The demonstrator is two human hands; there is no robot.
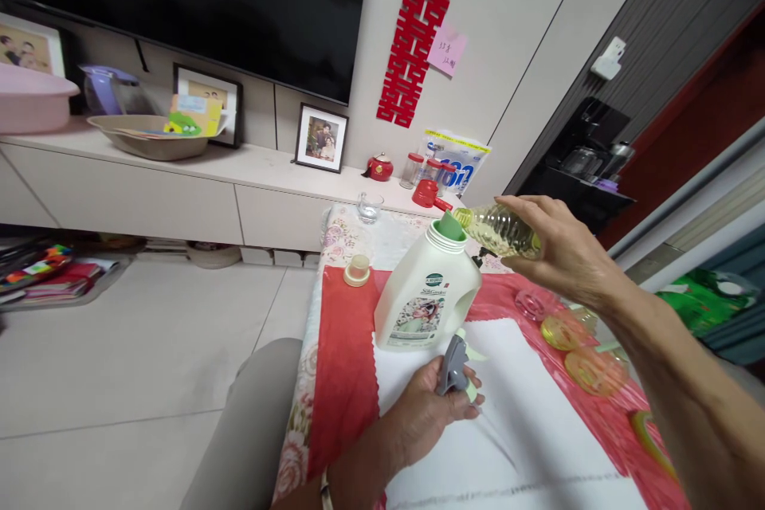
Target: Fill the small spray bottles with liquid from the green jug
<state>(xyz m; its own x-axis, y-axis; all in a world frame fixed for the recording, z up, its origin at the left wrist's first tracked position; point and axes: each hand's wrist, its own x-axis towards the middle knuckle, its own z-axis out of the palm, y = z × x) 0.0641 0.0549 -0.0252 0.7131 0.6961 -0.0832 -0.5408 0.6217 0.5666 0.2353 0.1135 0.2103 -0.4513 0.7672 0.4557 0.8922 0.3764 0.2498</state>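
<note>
My right hand [555,247] grips a clear ribbed bottle [499,231] lying nearly on its side, yellowish liquid inside. Its mouth is at the green pouring spout [449,226] of a pale green detergent jug [418,287]; whether they touch, I cannot tell. The jug stands uncapped on the table, its handle on the right. Lower down, my left hand [427,406] holds a grey and light green spray trigger head [455,366], with its thin tube pointing down to the right. A translucent cap with a cream rim [358,269] sits left of the jug.
White paper [508,398] and red sheeting [340,366] cover the table. On the right lie a pink roll [535,303] and yellowish round pieces [596,370]. A glass cup [370,207] stands at the back. Behind it, a low cabinet [263,167] holds jars, frames and basins.
</note>
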